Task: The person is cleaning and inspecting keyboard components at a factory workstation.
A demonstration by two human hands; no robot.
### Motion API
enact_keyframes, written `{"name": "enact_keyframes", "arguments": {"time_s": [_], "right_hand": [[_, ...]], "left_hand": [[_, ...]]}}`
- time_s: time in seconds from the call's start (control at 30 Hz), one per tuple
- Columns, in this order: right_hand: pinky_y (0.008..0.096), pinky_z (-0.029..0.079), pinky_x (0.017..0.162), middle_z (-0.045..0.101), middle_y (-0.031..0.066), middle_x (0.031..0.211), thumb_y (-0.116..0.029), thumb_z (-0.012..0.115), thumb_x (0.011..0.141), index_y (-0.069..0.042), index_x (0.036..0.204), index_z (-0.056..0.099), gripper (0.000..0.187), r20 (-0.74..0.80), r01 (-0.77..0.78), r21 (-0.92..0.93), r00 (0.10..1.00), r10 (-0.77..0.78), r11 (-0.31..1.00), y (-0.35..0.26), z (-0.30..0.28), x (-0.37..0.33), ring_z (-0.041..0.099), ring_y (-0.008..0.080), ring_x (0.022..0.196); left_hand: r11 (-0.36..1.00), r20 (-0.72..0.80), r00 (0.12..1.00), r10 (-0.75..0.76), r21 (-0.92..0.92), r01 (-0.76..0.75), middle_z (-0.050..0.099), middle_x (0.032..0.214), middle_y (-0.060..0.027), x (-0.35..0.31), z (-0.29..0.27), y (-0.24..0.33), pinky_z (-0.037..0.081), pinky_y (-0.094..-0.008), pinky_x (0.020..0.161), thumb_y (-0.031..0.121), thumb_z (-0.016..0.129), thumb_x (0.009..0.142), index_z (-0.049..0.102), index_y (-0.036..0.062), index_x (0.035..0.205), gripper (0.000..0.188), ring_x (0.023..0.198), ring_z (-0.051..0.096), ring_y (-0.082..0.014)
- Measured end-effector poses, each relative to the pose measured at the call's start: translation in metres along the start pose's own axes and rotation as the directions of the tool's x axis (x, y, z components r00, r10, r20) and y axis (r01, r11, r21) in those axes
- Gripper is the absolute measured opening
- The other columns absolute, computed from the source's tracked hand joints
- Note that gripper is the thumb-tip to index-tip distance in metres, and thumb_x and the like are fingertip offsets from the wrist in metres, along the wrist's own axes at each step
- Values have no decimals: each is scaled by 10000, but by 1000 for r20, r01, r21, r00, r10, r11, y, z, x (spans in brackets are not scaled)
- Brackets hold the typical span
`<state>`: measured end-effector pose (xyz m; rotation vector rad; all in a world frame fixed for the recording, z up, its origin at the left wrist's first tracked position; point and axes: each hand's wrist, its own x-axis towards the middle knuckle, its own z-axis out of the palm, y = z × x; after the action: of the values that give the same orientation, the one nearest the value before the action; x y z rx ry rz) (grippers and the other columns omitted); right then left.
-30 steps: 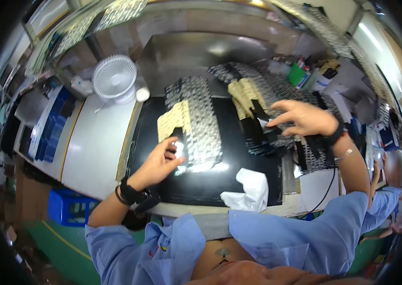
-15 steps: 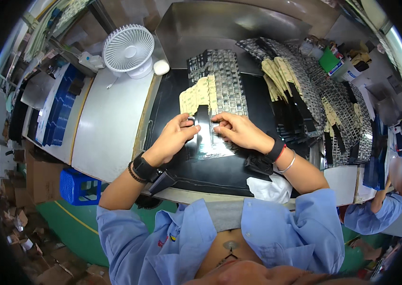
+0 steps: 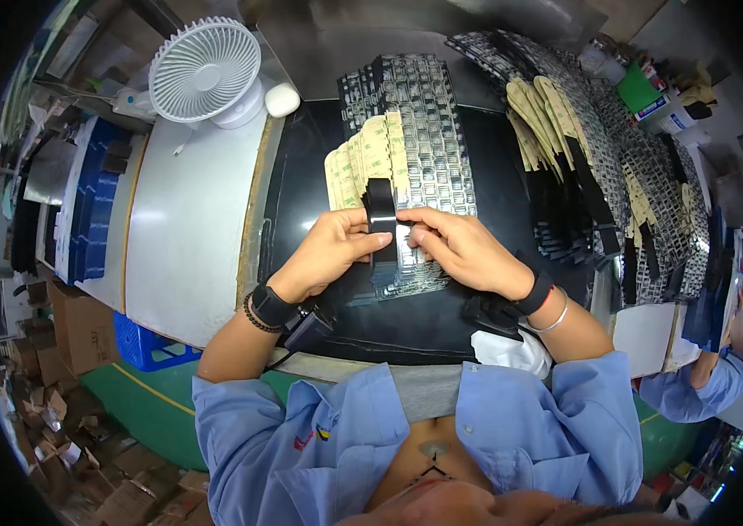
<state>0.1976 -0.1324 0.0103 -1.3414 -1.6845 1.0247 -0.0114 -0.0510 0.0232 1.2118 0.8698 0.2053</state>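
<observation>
A stack of flat sheets [image 3: 437, 131] with a grid of dark and silvery squares lies on the black work mat [image 3: 301, 167]. Cream-coloured printed backing pieces [image 3: 354, 167] fan out over its left side, and a glossy black strip [image 3: 382, 197] runs from them toward me. My left hand [image 3: 328, 250] has thumb and fingers closed on the strip's left edge. From the other side, my right hand [image 3: 468, 250] reaches in, its index fingertip at the strip's right edge and the other fingers curled. Whether that hand grips anything is hidden.
A white fan [image 3: 209, 74] stands at the back left beside a small white rounded object [image 3: 282, 100]. More gridded sheets with cream pieces [image 3: 564, 114] lie to the right. A crumpled white cloth [image 3: 512, 351] rests near the front edge. Another person's blue sleeve [image 3: 683, 394] shows at far right.
The view has shifted a little. My left thumb and fingers have come onto the black strip, and my right index finger has stretched out to its right edge.
</observation>
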Motion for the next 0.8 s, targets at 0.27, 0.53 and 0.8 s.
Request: {"name": "enact_keyframes", "arguments": {"time_s": [0.27,0.53,0.8], "right_hand": [[208,483,600,599,-3,710,-33,695,865,-108,1431,420,634,59,-137,183,990,128,974,-21,4,6,582,30,650],[209,500,609,605,-9,700,-78,608,938,-137,1417,474,500,205,-228,252,962,178,941,-17,4,10,602,47,643],[233,550,666,645,25,751,-67,528,975,-148,1429,461,466,226,-212,272,962,152,939,-13,4,11,634,68,681]], "left_hand": [[982,-49,992,120,-141,-126,691,899,-3,-2,7,-8,467,-175,644,165,671,920,654,9,1094,235,767,601,-31],[994,-54,994,92,63,-88,628,777,41,0,2,-10,395,-180,568,210,656,935,709,25,1000,202,653,491,-8],[990,-73,989,132,56,-128,604,736,53,-3,5,-4,383,-190,559,228,646,939,714,32,989,214,629,461,-12]]}}
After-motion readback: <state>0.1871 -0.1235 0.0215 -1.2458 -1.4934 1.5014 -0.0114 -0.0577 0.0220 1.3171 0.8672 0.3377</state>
